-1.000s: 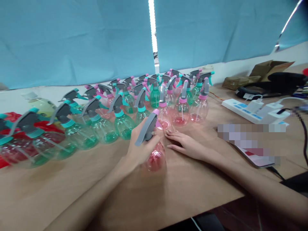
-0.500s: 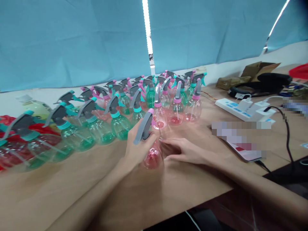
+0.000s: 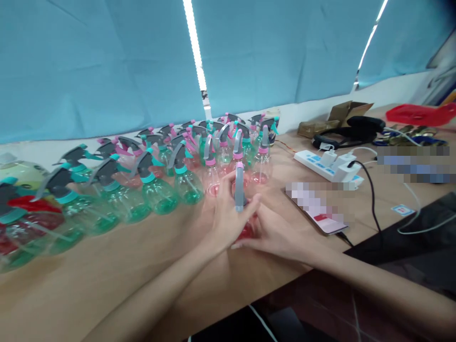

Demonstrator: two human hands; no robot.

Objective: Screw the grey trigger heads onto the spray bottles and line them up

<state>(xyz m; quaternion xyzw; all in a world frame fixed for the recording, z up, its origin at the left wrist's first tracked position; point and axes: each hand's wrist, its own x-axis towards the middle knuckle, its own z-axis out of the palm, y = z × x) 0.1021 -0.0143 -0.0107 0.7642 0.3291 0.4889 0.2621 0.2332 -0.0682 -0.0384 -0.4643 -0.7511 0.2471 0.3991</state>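
A pink spray bottle with a grey trigger head (image 3: 239,189) stands upright at the table's near middle. My left hand (image 3: 230,216) is closed around its neck, just below the head. Against the right side of the clear pink body, my right hand (image 3: 276,230) curls its fingers round it; most of the body is hidden between both hands. Just behind are several pink spray bottles (image 3: 261,171). To the left, several green spray bottles (image 3: 160,197) stand in a slanting row.
At right lie a phone-like device (image 3: 317,216) with a cable, a white power strip (image 3: 309,160) with plugs, and black headphones (image 3: 342,137). A cardboard box (image 3: 351,112) and a red object (image 3: 420,115) sit farther back. A yellowish jug (image 3: 24,173) stands far left.
My view has turned right. My right hand has closed in on the bottle's body, and the bottle's head now points away from me instead of to the right.
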